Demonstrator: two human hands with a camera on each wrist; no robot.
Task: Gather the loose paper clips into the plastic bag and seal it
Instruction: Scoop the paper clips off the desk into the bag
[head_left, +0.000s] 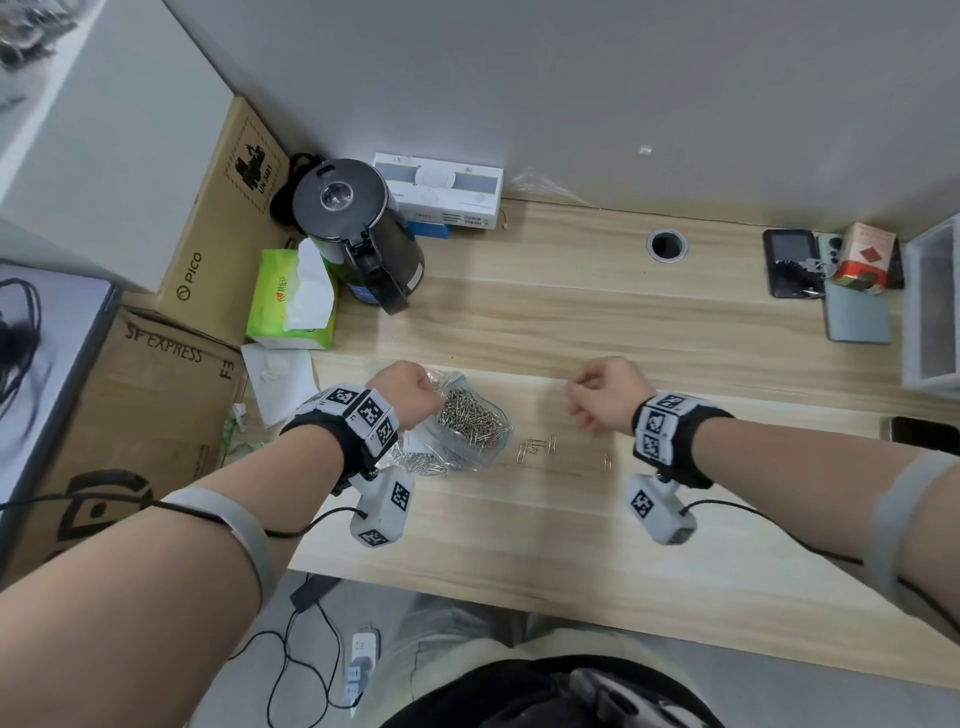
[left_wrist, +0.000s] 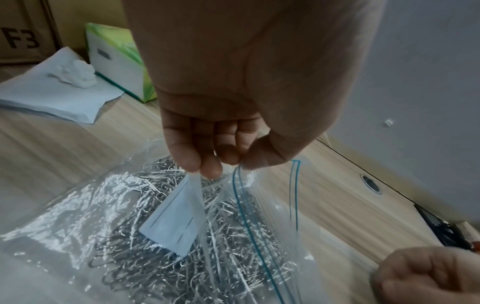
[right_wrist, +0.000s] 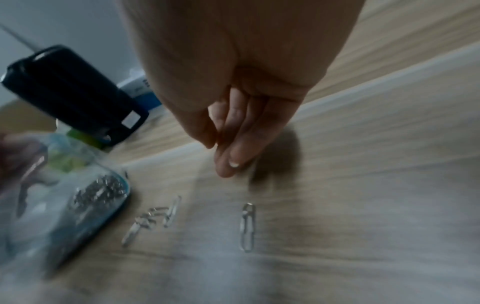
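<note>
Bag held open for loading.
Left hand (left_wrist: 215, 144) pinched the plastic bag (left_wrist: 259, 236) mouth up; right hand (right_wrist: 233, 131), fingers together and empty, hovered beside it over loose paper clips (right_wrist: 155, 218).

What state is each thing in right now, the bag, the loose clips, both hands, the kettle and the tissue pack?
plastic bag: unsealed, mouth held up, full of clips.
loose paper clips: a few lying on the desk beside the bag, one apart.
left hand: pinches the bag's top edge.
right hand: above the desk, fingers together; whether it holds a clip cannot be told.
kettle: lid closed.
tissue pack: open, a tissue sticking out.
</note>
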